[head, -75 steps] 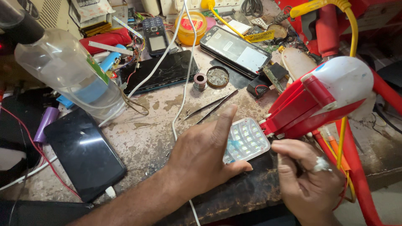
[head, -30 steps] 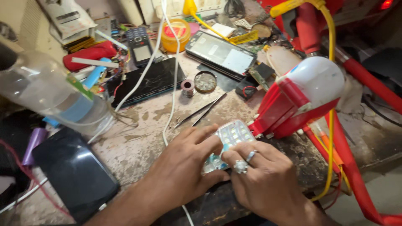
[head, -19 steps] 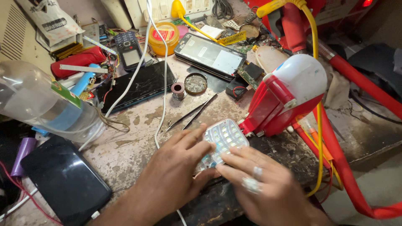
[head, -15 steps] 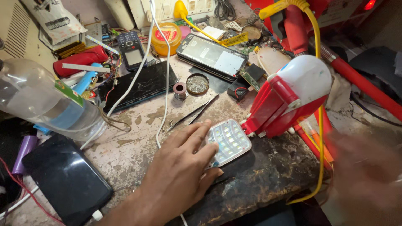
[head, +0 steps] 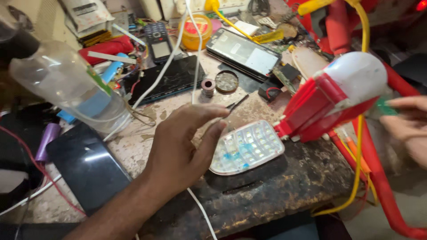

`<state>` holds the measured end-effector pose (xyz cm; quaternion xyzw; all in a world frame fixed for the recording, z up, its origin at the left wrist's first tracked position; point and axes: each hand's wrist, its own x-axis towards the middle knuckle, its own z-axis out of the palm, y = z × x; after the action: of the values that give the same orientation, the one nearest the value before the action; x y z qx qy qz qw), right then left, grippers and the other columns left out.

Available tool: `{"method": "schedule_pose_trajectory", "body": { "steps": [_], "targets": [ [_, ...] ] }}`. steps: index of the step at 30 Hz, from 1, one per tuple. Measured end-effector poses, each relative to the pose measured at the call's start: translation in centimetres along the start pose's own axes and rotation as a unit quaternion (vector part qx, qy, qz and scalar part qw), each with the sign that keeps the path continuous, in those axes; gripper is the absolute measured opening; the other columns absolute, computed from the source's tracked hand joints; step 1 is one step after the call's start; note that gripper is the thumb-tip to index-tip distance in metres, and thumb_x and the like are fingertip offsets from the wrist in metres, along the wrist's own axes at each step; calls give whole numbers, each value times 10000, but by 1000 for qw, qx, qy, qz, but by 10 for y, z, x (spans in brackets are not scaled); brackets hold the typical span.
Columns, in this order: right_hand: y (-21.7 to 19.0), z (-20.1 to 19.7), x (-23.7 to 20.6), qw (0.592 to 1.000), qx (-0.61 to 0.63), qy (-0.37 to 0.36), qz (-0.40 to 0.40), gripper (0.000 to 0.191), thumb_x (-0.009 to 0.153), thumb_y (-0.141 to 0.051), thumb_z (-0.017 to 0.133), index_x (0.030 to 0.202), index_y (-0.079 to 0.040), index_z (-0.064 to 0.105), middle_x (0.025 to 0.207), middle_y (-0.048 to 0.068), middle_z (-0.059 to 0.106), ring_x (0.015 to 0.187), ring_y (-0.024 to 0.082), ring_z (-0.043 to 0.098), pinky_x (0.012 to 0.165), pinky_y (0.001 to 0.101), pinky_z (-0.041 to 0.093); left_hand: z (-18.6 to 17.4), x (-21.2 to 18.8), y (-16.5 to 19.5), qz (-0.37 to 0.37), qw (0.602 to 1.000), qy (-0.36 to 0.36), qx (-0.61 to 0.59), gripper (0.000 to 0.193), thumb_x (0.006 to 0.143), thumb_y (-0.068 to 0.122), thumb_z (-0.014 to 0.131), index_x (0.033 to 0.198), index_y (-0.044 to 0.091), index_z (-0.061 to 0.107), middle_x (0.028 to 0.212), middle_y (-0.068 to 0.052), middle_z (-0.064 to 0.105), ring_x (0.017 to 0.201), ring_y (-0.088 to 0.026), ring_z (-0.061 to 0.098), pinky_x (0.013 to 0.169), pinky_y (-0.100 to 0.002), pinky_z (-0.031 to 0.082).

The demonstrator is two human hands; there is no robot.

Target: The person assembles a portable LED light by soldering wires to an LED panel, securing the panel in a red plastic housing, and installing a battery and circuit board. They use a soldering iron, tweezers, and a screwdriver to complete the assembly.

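Hovering w/ fingers spread and loose, left hand (head: 178, 146) sits just left of translucent white rectangular keypad panel (head: 247, 146), thumb near its edge, not gripping. Panel lying flat on worn dark workbench top (head: 275, 191), touching red-and-white plastic lamp housing (head: 338, 100) at its right. Right hand (head: 407, 126) at frame edge, fingertips pinching small green piece (head: 383, 106) beside lamp housing.

Warm, even light from above, moderately bright. Soft shadow under left hand (head: 178, 146). Glare on black tablet screen (head: 89, 166) and plastic bottle (head: 66, 86). Right hand (head: 407, 124) motion-blurred at frame edge; bottle out of focus.
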<state>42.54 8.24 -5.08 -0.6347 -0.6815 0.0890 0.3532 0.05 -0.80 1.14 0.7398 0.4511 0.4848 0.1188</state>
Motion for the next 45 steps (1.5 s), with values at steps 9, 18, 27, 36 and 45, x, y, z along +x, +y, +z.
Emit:
{"method": "schedule_pose_trajectory", "body": {
  "steps": [9,18,27,36,45],
  "targets": [
    [-120,25,-100,956,239,106,-137,300,910,-57,749,1203,-21,693,904,73,734,775,74,671,678,212,543,-2,3,3,-5,978,-94,-187,381,952,203,714,1300,60,652,1065,-77,772,915,-127,757,784,-263,615],
    [-227,54,-59,941,265,-153,-145,309,911,-91,748,1212,-29,724,901,60,811,806,87,759,692,233,607,-19,16,-18,-52,968,-127,-211,193,938,251,803,1069,112,776,961,-5,768,783,-53,661,670,-204,536],
    [-206,79,-41,864,468,-158,-100,232,1006,-77,660,1218,-5,599,1089,137,747,994,210,754,841,352,641,-50,35,-32,-61,975,-209,32,147,902,227,749,1001,121,769,899,-22,788,773,-112,765,662,-291,594],
    [-196,81,-50,813,558,-123,-115,339,1065,-25,602,1373,-14,461,1165,178,680,1095,339,745,941,466,663,-34,31,-32,-120,969,-178,121,149,923,155,700,1032,88,777,974,-89,787,814,-173,764,723,-325,595],
    [-182,83,-49,853,497,-148,-63,260,991,-61,698,1214,-1,580,1038,139,729,922,186,686,823,328,574,-1,10,9,-147,959,-175,-166,305,905,201,741,1180,75,701,831,-36,797,702,-42,729,643,-238,601]
  ]
}}
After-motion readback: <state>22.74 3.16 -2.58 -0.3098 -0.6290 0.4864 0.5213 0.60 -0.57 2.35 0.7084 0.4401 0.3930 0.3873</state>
